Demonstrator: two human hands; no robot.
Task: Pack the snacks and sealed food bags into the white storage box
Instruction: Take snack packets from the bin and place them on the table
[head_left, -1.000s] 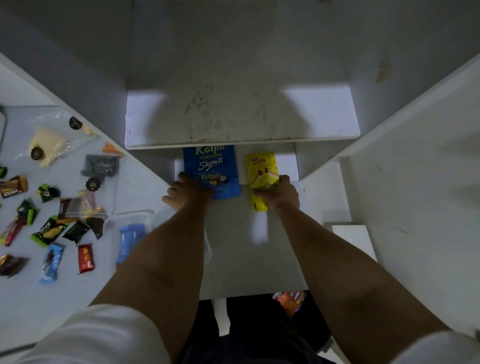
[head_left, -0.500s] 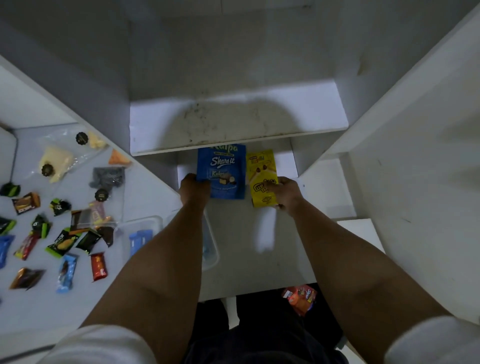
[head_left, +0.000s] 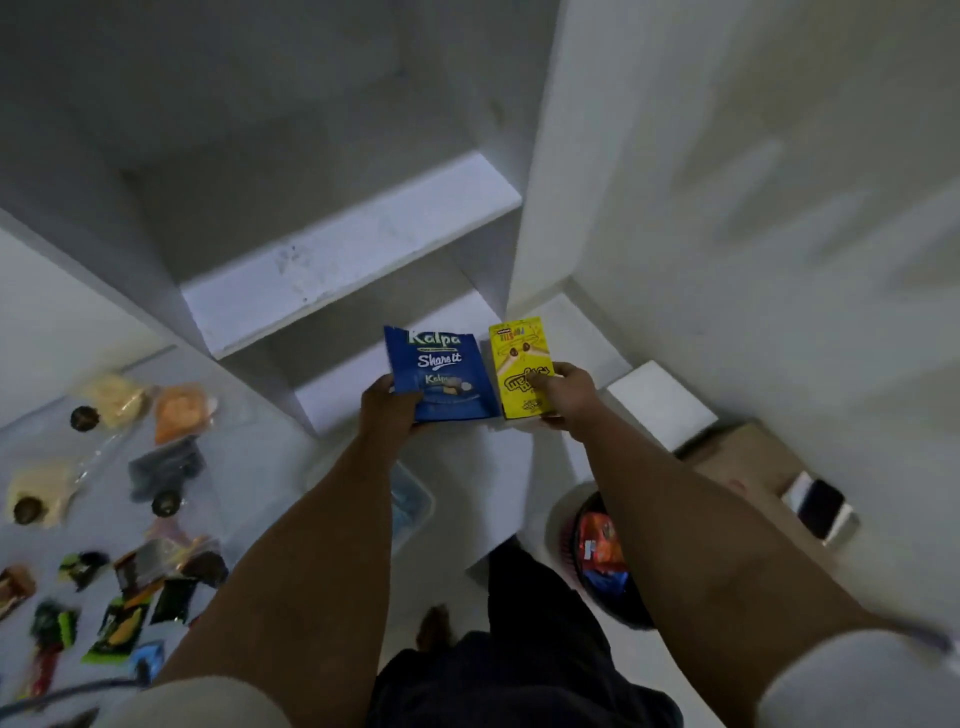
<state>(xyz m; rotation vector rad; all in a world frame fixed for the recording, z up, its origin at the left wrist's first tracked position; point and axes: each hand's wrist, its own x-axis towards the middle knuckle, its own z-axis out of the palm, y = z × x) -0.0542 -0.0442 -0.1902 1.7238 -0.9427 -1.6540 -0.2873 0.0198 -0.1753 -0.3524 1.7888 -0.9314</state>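
Left of frame: loose snacks (head_left: 119, 618) and sealed food bags (head_left: 156, 415) lie scattered on the desk (head_left: 249, 467). A clear storage box (head_left: 410, 499) sits at the desk edge, below and just behind the left forearm. Left hand (head_left: 387, 408) grips the lower corner of the blue Kalpa pouch (head_left: 441, 371), long axis pointing away. Right hand (head_left: 563, 395) pinches the yellow box (head_left: 522, 369), parallel alongside. Judgement: the box lies back and down-left; the left hand is nearer.

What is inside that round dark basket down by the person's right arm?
The basket holds an orange-red snack packet with something blue below it. The right forearm covers the rest, so anything deeper inside cannot be seen.
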